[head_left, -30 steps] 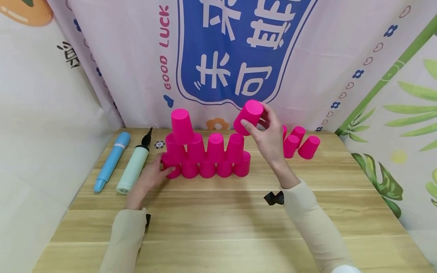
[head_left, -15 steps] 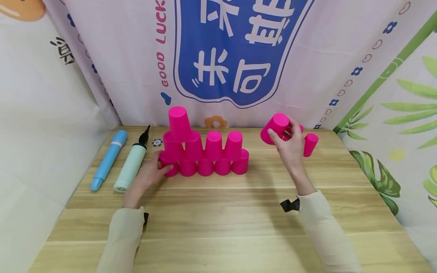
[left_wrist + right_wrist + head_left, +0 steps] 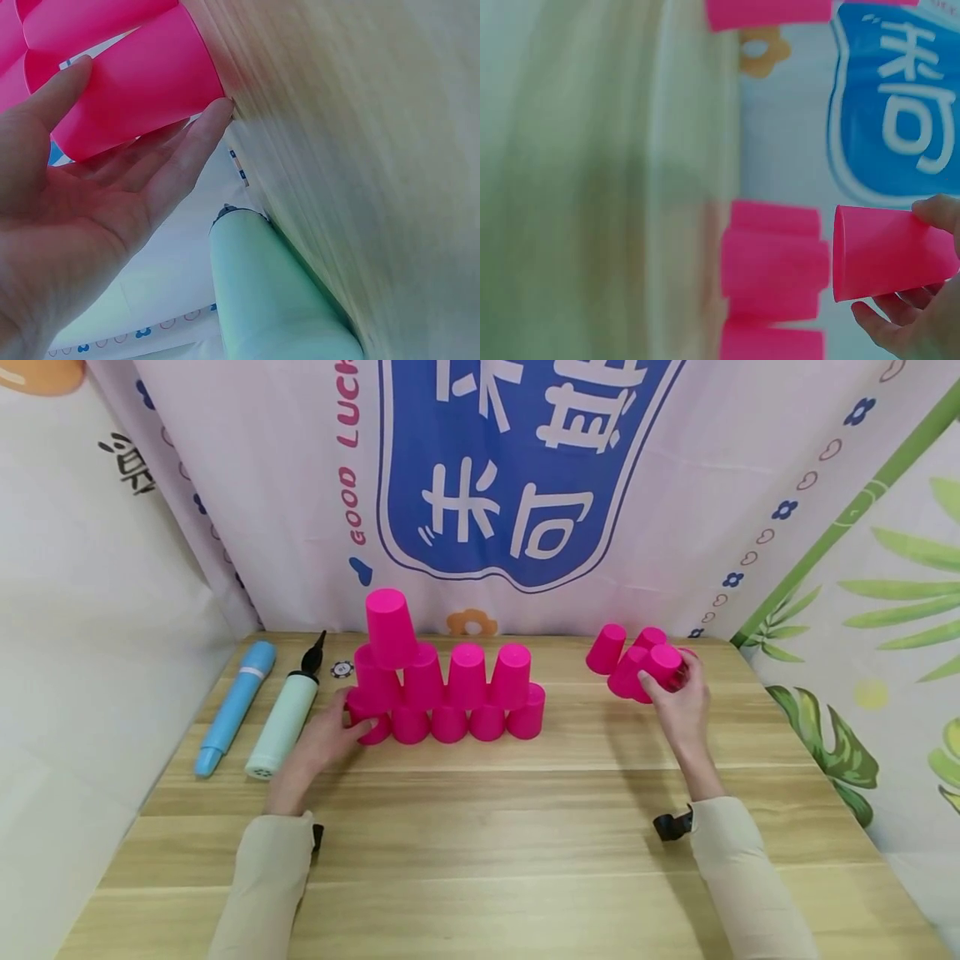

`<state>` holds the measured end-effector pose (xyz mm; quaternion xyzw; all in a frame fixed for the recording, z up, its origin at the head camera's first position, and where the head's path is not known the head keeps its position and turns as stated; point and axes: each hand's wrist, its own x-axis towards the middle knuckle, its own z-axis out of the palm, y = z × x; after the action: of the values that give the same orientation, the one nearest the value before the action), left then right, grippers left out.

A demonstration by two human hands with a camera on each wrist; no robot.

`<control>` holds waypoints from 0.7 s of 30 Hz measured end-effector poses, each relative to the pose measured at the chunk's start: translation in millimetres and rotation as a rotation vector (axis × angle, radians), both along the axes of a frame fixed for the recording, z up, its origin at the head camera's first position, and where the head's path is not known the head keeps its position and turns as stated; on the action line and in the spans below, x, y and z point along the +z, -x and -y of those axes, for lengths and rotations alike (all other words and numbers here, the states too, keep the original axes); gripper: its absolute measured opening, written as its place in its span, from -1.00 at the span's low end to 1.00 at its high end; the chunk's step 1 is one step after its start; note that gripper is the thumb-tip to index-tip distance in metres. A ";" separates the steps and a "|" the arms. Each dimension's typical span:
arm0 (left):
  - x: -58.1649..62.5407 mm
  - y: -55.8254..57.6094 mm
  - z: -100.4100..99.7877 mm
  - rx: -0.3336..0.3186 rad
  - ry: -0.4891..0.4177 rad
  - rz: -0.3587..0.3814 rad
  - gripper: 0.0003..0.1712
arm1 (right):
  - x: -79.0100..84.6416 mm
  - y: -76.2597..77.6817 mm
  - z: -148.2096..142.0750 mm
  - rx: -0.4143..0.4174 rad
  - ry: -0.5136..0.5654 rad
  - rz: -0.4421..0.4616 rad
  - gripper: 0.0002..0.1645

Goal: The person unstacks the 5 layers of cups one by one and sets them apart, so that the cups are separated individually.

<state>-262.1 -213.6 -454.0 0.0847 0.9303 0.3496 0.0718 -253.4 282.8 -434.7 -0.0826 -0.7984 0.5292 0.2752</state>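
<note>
Pink cups stand upside down in a stacked wall: a bottom row [image 3: 449, 725], a second row [image 3: 467, 677] and one top cup [image 3: 391, 629] at the left end. My left hand [image 3: 324, 739] holds the leftmost bottom cup [image 3: 139, 82] between thumb and fingers, at the wall's left end. Over on the right, my right hand [image 3: 684, 710] grips another pink cup [image 3: 889, 251] by its narrow end, mouth downward. That cup overlaps the loose pink cups [image 3: 606, 650] in the head view; the right wrist view shows it raised above them.
Left of the wall lie a pale green hand pump [image 3: 285, 722] with a black nozzle and a blue tube-shaped pump [image 3: 236, 706]. A small poker chip [image 3: 342, 669] rests near the nozzle. Printed cloth [image 3: 300, 527] hangs behind the wooden table [image 3: 480, 843].
My right hand has carried its cup from beside the wall's upper right over to the loose cups, moving right and lower. The left hand keeps its hold on the same cup.
</note>
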 end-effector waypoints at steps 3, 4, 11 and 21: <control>1.1 0.7 -0.7 -0.002 0.000 0.000 -0.21 | -8.8 -0.3 -11.3 -0.033 -0.006 0.052 -0.23; 1.3 0.8 -1.0 -0.002 -0.002 0.001 -0.20 | -11.8 -0.4 -14.9 -0.044 -0.013 0.073 -0.22; 0.6 0.4 -1.8 -0.012 -0.019 -0.004 -0.20 | -30.2 2.0 -33.9 -0.073 -0.069 0.171 -0.23; 1.2 -1.7 -1.2 -0.011 -0.008 -0.018 -0.17 | -38.4 9.8 -42.5 -0.068 -0.095 0.248 -0.20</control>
<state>-260.5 -212.4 -452.8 0.0932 0.9290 0.3521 0.0651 -263.2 325.3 -473.1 -0.1613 -0.8471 0.4670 0.1960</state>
